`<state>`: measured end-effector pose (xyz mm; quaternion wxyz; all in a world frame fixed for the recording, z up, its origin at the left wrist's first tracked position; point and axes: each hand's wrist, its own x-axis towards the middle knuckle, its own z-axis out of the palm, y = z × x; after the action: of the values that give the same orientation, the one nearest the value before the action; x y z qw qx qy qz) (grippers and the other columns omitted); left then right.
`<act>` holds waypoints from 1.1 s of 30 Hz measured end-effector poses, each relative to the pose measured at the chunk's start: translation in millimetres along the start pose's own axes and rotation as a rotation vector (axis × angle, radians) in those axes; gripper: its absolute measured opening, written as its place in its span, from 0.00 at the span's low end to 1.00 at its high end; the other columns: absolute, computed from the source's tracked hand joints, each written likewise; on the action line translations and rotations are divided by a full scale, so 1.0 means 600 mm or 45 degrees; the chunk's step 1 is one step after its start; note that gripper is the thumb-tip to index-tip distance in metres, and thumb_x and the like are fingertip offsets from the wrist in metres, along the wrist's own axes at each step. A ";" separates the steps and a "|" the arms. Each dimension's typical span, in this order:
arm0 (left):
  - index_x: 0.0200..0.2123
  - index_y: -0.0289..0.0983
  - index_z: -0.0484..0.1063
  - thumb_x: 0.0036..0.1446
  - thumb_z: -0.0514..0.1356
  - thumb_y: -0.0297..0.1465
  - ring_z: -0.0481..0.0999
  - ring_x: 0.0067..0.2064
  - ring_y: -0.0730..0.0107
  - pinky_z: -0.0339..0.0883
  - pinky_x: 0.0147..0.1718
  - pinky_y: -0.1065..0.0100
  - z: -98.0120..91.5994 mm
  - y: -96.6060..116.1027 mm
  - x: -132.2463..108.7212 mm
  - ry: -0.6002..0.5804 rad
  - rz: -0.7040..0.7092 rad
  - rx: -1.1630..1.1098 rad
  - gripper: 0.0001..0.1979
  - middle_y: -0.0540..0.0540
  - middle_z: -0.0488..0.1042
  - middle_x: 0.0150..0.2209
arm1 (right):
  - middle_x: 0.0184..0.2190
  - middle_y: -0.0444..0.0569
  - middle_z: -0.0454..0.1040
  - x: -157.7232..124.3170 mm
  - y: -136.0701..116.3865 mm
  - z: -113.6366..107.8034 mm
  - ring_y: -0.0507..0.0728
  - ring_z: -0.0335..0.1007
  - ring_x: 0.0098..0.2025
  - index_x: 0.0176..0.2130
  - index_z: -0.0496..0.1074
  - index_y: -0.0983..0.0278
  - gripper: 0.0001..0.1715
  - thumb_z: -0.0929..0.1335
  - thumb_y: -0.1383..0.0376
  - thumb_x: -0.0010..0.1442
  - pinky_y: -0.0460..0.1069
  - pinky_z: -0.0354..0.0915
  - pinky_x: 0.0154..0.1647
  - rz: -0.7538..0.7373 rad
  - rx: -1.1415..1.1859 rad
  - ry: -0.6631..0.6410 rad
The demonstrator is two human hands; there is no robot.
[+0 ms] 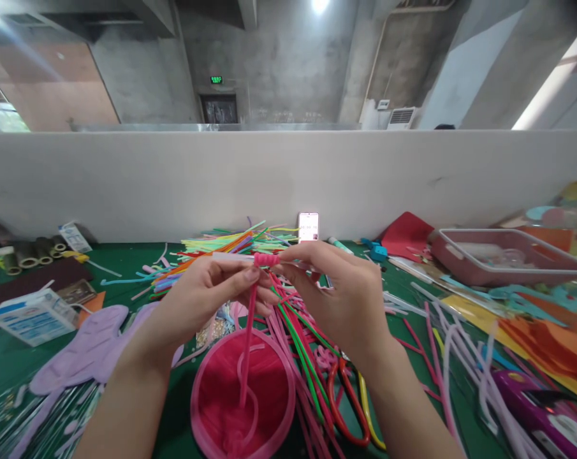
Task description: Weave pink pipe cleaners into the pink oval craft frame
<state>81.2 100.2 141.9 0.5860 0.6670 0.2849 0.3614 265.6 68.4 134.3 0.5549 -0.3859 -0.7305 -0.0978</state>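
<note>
two hands, left point(206, 296) and right point(345, 299), in a pinch on pink pipe cleaner point(266, 259) above bowl rim point(193, 395)

left hand point(206, 292), right hand point(338, 294), fingertips seemingly pinched together

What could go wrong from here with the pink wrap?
The coil of pink pipe cleaner sits at the end of the white rod, pinched by the right hand while the left hand steadies the rod; it may slip off or unwind. Its hanging tail drops into the pink mesh bowl and could snag, or tangle in the loose pipe cleaners.
</note>
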 end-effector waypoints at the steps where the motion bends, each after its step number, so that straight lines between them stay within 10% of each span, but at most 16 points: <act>1: 0.38 0.37 0.78 0.60 0.62 0.34 0.83 0.32 0.68 0.77 0.35 0.71 -0.001 0.001 0.000 0.010 0.003 0.004 0.08 0.47 0.83 0.31 | 0.27 0.42 0.77 0.000 0.001 0.000 0.48 0.71 0.27 0.32 0.74 0.64 0.04 0.70 0.72 0.59 0.42 0.63 0.28 0.004 0.010 -0.005; 6: 0.50 0.38 0.71 0.57 0.65 0.35 0.83 0.40 0.62 0.76 0.43 0.65 -0.006 0.005 -0.003 0.049 -0.035 0.002 0.17 0.45 0.83 0.37 | 0.27 0.42 0.78 0.001 0.003 -0.001 0.49 0.72 0.27 0.32 0.74 0.64 0.04 0.71 0.71 0.58 0.43 0.64 0.28 0.021 0.025 -0.022; 18: 0.33 0.40 0.76 0.48 0.70 0.35 0.82 0.35 0.66 0.75 0.35 0.71 0.003 0.009 0.001 0.347 0.067 0.111 0.09 0.51 0.83 0.29 | 0.30 0.43 0.79 -0.001 0.005 0.006 0.50 0.73 0.30 0.34 0.74 0.62 0.02 0.71 0.69 0.59 0.45 0.67 0.30 0.081 0.114 -0.126; 33: 0.30 0.38 0.79 0.49 0.69 0.32 0.82 0.33 0.67 0.75 0.36 0.71 0.005 0.017 -0.005 0.335 0.079 0.188 0.05 0.50 0.82 0.28 | 0.29 0.43 0.77 0.003 -0.002 0.000 0.49 0.68 0.27 0.35 0.74 0.64 0.04 0.72 0.66 0.57 0.44 0.62 0.28 0.226 0.261 -0.313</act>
<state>81.4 94.4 151.1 0.4814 0.6637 0.3643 0.4416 264.8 68.7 136.3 0.5044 -0.3993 -0.7619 0.0746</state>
